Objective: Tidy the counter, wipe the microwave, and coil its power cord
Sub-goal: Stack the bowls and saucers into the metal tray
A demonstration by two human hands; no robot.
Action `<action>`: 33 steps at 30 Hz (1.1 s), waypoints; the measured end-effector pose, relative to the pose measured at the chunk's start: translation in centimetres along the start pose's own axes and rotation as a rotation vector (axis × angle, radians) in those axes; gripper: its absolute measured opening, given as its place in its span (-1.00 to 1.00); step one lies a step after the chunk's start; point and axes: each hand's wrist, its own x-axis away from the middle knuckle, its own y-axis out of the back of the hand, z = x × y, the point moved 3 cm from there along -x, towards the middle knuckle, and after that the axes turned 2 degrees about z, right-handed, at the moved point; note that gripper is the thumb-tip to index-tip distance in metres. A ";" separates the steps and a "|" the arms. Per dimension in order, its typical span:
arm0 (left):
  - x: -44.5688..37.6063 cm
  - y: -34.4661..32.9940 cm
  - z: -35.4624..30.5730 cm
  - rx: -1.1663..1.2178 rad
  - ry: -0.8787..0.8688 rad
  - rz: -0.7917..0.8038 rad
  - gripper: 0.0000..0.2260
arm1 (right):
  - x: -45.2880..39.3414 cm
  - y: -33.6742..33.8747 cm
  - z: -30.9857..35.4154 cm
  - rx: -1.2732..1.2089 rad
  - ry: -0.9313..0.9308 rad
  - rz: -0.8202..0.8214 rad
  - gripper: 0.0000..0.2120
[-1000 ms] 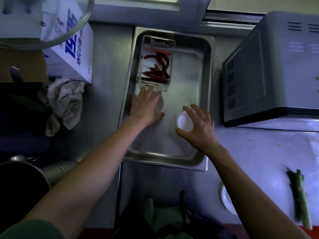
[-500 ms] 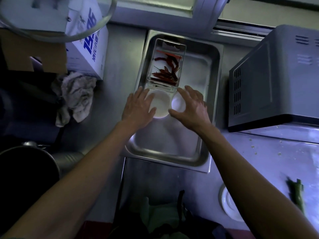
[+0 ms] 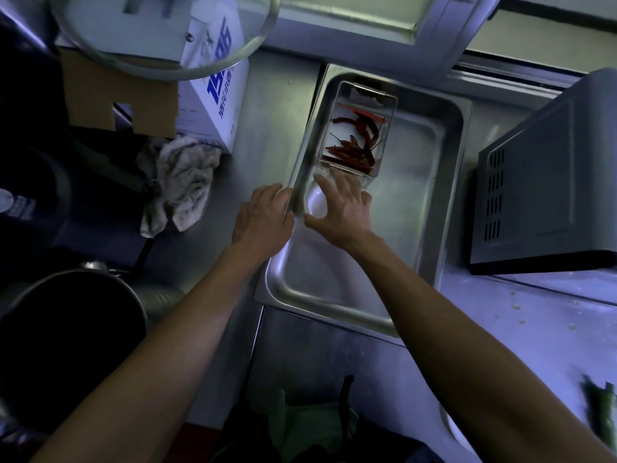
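A steel tray [image 3: 414,208] lies on the counter, left of the grey microwave [image 3: 551,182]. At the tray's back left stands a clear box of red chillies [image 3: 357,135]. Just in front of that box, my right hand [image 3: 344,208] covers a small white dish [image 3: 315,205], fingers spread over it and thumb at its near edge. Whether a second dish lies beneath is hidden. My left hand [image 3: 263,218] sits at the tray's left rim with its fingers curled on the edge. No power cord is visible.
A crumpled rag [image 3: 183,182] lies left of the tray, in front of a white box with blue print [image 3: 213,95]. A dark pot [image 3: 66,345] stands at lower left. A green vegetable [image 3: 601,416], crumbs and a white plate's edge [image 3: 450,426] are at lower right.
My right hand carried the small white dish left to where the other dish lay. My left hand left that dish and went to the tray's left rim.
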 end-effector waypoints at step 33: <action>5.8 -2.6 -11.2 -0.070 -0.328 0.092 -0.58 | 19.0 3.0 -9.2 -0.045 -0.194 -0.091 -0.38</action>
